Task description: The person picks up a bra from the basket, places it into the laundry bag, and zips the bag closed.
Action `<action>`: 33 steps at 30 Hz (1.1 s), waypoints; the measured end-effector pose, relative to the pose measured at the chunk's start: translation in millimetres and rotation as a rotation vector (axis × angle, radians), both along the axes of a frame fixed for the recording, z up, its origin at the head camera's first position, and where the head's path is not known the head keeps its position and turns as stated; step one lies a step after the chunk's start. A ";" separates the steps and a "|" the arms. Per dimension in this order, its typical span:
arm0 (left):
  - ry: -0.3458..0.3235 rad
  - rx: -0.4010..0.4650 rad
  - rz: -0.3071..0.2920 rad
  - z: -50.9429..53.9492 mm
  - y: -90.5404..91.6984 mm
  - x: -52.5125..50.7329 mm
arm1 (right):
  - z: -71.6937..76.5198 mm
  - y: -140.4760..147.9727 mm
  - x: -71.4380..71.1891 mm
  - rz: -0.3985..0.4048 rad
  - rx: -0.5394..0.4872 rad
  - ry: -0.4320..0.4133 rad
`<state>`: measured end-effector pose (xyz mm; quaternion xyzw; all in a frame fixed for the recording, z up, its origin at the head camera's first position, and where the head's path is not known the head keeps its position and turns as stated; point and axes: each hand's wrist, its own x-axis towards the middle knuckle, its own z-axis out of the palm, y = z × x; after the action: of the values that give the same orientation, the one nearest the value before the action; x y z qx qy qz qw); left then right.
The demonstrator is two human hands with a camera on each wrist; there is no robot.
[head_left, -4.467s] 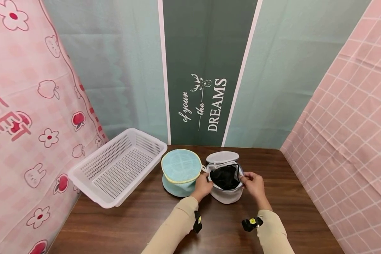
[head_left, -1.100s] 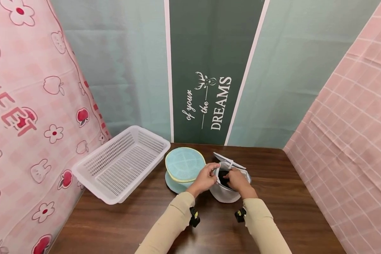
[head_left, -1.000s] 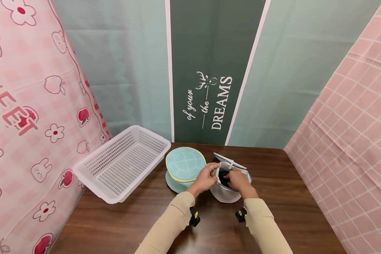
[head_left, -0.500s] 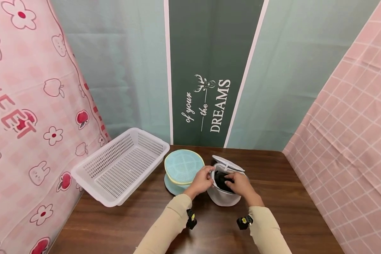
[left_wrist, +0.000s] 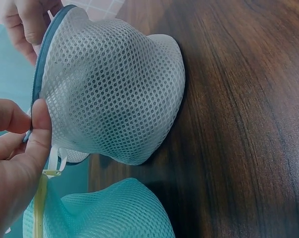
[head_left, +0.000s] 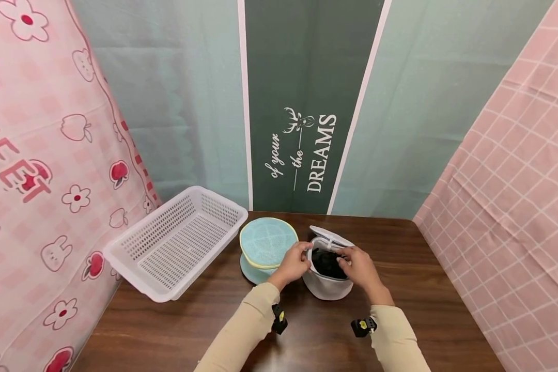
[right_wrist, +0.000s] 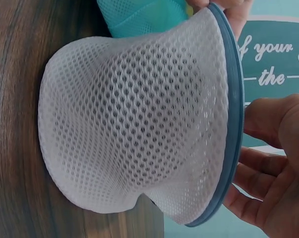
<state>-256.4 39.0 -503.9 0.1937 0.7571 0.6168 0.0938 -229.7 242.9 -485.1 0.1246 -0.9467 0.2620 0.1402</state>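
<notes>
A white mesh laundry bag (head_left: pixel 327 290) stands upright on the table, its round lid (head_left: pixel 331 236) tipped back and a blue-grey zip (right_wrist: pixel 233 114) round its mouth. Black cloth (head_left: pixel 325 264) lies bunched inside. On the left of the mouth, my left hand (head_left: pixel 292 264) pinches the zipped rim between thumb and fingers, as the left wrist view shows. My right hand (head_left: pixel 361 267) is at the right of the mouth, with its fingertips by the black cloth. The rim hides those fingertips in the right wrist view, so whether they grip cloth is unclear.
A light-blue mesh bag (head_left: pixel 268 242) with yellow trim stands close to the left of the white one. Farther left is a white perforated plastic basket (head_left: pixel 151 295). Cloth hangings (head_left: pixel 400 129) enclose the brown wooden table (head_left: pixel 316 341) at the back and sides.
My right hand went down into the bag's mouth, then rose and moved right to its right side, uncovering more black cloth. My left hand shifted up along the rim from its lower left.
</notes>
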 end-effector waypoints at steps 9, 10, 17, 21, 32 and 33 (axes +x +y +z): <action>-0.010 -0.003 0.017 0.0 0.0 -0.7 | 2.8 8.0 -4.4 -0.004 -0.052 0.043; -0.008 -0.009 0.017 0.1 -0.1 -0.3 | 2.8 10.2 -5.3 -0.008 -0.066 0.048; -0.025 -0.005 0.012 -1.9 -2.2 0.2 | 3.7 26.7 -14.8 -0.021 -0.141 0.020; -0.019 0.002 0.021 -2.6 -3.3 -1.1 | 3.6 34.8 -24.3 -0.074 -0.172 -0.051; -0.048 -0.044 0.030 -0.5 -3.0 -2.5 | -2.9 48.2 -43.8 -0.150 -0.258 -0.192; -0.049 -0.047 0.029 -0.2 -2.6 -2.8 | -3.8 49.7 -45.9 -0.155 -0.254 -0.197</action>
<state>-259.2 36.4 -504.1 0.1654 0.7718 0.6045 0.1078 -275.6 292.6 -488.9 0.0061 -0.9218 0.3790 0.0812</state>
